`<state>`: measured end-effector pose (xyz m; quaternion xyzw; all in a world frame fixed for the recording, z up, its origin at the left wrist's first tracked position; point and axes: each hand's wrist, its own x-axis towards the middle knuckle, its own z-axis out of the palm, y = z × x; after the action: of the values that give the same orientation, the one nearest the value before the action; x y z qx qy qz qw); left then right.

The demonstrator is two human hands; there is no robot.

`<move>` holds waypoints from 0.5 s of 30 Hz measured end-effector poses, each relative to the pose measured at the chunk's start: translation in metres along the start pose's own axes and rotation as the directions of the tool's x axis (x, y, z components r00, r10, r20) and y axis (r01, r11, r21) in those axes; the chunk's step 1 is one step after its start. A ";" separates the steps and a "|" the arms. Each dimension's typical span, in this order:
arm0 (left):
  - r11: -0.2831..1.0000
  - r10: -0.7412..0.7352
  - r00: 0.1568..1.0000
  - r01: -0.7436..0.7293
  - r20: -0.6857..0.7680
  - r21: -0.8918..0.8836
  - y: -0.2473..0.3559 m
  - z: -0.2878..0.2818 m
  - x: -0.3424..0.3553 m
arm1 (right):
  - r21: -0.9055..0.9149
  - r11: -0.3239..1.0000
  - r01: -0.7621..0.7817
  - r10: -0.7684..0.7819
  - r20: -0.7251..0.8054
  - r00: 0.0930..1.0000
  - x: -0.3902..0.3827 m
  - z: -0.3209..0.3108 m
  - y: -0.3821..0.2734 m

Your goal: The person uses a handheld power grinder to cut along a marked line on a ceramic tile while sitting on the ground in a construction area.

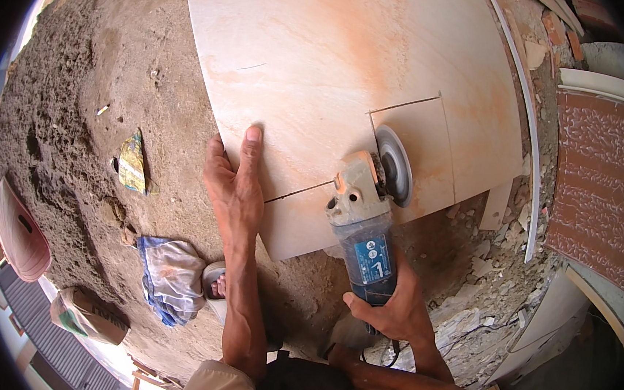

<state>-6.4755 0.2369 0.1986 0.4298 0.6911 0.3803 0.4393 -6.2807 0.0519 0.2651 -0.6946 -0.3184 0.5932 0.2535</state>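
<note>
A large cream tile (pixel 292 69) with orange veining lies in front of me, marked with dark straight lines. My left hand (pixel 236 182) grips its left edge, thumb on top and fingers curled at the side. In my right hand (pixel 395 304) is a blue angle grinder (pixel 366 250), held round its body. Its grey cutting disc (pixel 393 165) stands on edge over the tile, at the outlined rectangle near the right. Whether the disc touches the surface I cannot tell. A dark line also runs from near my left hand toward the grinder's head.
Sandy ground (pixel 165 110) surrounds the tile, with a crumpled cloth (pixel 174 276) by my foot. A colourful scrap (pixel 132 165) and a pinkish oval object (pixel 19 234) lie left. On the right are a long white strip (pixel 528 102), rubble (pixel 482 271) and a brown patterned panel (pixel 599 174).
</note>
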 end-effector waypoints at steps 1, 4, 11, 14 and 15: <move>1.000 0.017 1.000 -0.017 -0.005 -0.007 -0.001 0.001 0.000 | -0.002 1.000 0.008 -0.008 -0.005 1.000 0.000 0.000 0.001; 0.999 0.045 0.999 -0.045 -0.014 -0.022 -0.004 0.001 0.002 | -0.006 1.000 0.011 -0.011 0.003 1.000 0.002 0.000 0.001; 0.999 0.025 1.000 -0.025 -0.004 -0.033 -0.004 0.000 0.001 | -0.006 1.000 0.004 -0.003 0.038 0.999 0.005 -0.002 -0.004; 0.999 0.039 0.999 -0.039 -0.010 -0.028 -0.005 0.001 0.002 | 0.001 1.000 0.021 -0.021 0.012 1.000 0.006 -0.001 -0.002; 0.999 0.043 0.999 -0.043 -0.012 -0.019 -0.004 0.002 0.002 | 0.005 1.000 0.026 -0.026 -0.002 1.000 0.006 -0.001 -0.002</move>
<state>-6.4755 0.2372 0.1940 0.4379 0.6806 0.3989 0.4311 -6.2795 0.0579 0.2626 -0.6903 -0.3258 0.5901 0.2631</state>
